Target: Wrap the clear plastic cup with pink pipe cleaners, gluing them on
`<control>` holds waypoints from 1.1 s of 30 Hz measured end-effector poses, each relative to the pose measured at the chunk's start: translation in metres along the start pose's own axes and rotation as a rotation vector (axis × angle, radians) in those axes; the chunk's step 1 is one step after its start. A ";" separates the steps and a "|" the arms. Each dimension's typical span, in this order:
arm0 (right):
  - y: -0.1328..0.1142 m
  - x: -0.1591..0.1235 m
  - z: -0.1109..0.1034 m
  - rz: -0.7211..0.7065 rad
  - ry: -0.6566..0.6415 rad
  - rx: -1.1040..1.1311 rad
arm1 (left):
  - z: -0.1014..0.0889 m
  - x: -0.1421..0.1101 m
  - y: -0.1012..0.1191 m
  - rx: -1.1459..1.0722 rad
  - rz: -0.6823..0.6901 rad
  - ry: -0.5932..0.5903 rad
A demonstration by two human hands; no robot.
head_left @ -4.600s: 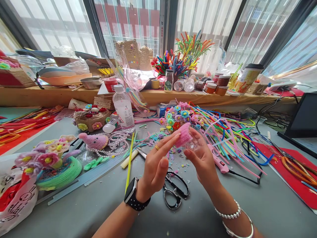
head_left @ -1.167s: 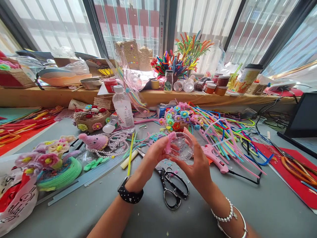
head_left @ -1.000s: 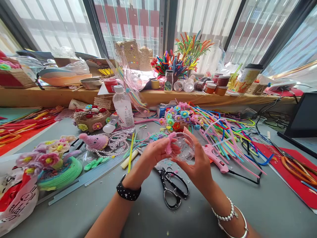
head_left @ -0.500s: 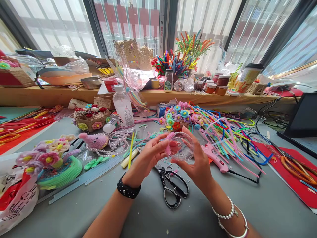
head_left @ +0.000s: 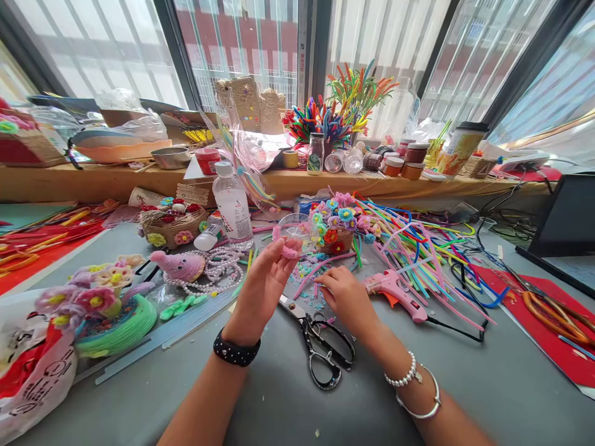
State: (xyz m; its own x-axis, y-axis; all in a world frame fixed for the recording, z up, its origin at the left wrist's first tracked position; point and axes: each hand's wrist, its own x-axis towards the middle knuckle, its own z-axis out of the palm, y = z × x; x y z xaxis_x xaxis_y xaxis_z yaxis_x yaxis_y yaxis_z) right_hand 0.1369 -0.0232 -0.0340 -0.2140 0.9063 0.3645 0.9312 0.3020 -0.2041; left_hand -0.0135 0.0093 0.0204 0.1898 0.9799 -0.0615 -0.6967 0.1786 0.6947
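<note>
My left hand [head_left: 264,285] is closed around a clear round plastic cup [head_left: 302,224], with fuzzy pink pipe-cleaner pieces [head_left: 290,253] at its near side by my fingertips. Down at the table, my right hand [head_left: 348,298] has its fingers bent together at a small pink pipe-cleaner piece [head_left: 316,288]; the fingertips partly hide the grip. Between my forearms lie black-handled scissors [head_left: 320,341], blades toward the left hand. Pastel fuzz scraps [head_left: 304,272] are scattered behind them. A pink glue gun [head_left: 400,294] rests right of my right hand.
Behind the hands stand a flower-covered basket [head_left: 341,240] and a clear bottle [head_left: 233,207]. Pipe cleaners [head_left: 418,248] spread to the right. At left are a pink crocheted figure [head_left: 179,265], bead strings [head_left: 223,266] and a green woven piece [head_left: 125,331]. Orange-handled scissors [head_left: 555,319] lie at right.
My right hand has let go of the clear cup and moved down to the table. The left hand keeps the cup, now tilted and farther left and up.
</note>
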 end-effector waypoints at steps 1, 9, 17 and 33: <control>-0.001 0.005 0.003 -0.012 -0.012 -0.019 | 0.000 0.000 0.000 -0.013 0.000 -0.006; -0.008 0.035 0.014 -0.092 -0.089 -0.206 | -0.002 0.002 0.005 -0.055 -0.044 -0.027; 0.002 0.037 0.013 -0.129 0.015 -0.212 | 0.001 0.000 0.005 -0.088 -0.002 -0.043; 0.039 0.000 -0.053 0.130 0.919 0.324 | 0.002 -0.001 0.002 -0.143 0.075 -0.037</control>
State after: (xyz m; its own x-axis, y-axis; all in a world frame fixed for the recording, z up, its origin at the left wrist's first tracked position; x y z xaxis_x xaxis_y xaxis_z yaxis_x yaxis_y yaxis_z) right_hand 0.1887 -0.0273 0.0060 0.3250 0.3971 0.8583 0.7761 0.4067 -0.4820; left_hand -0.0135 0.0088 0.0235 0.1568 0.9875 0.0153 -0.8007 0.1180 0.5873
